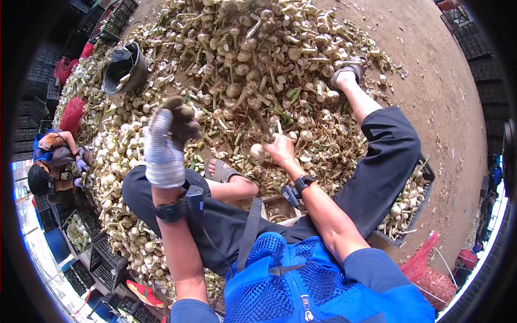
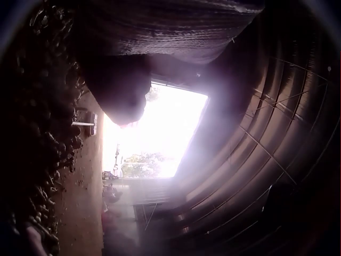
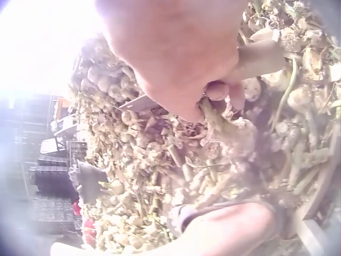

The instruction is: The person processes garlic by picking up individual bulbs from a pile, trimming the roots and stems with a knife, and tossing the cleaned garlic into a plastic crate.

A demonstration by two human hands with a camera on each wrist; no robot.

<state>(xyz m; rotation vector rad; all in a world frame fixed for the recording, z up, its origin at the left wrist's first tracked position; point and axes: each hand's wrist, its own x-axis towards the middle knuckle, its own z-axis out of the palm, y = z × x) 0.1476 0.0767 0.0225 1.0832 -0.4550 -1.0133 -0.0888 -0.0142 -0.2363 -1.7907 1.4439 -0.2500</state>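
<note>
My left hand (image 1: 168, 146), in a pale knitted glove with dark, dirty fingers, is raised above my left knee. Its fingers lean loosely to the right, and nothing shows in its grasp. In the left wrist view the glove (image 2: 176, 29) is dark against bright light. My bare right hand (image 1: 282, 152) is low over the garlic heap. It pinches the stem of a garlic bulb (image 3: 240, 136) between thumb and finger. The same hand grips a knife, its pale handle (image 3: 261, 57) sticking out on one side and its thin blade (image 3: 139, 103) on the other.
A large garlic heap (image 1: 242, 54) rises before me, with cut bulbs (image 1: 126, 156) piled on the left. A dark bucket (image 1: 126, 70) stands at the far left. A crate of garlic (image 1: 401, 215) sits beside my right leg. Another person (image 1: 56, 156) crouches at the left.
</note>
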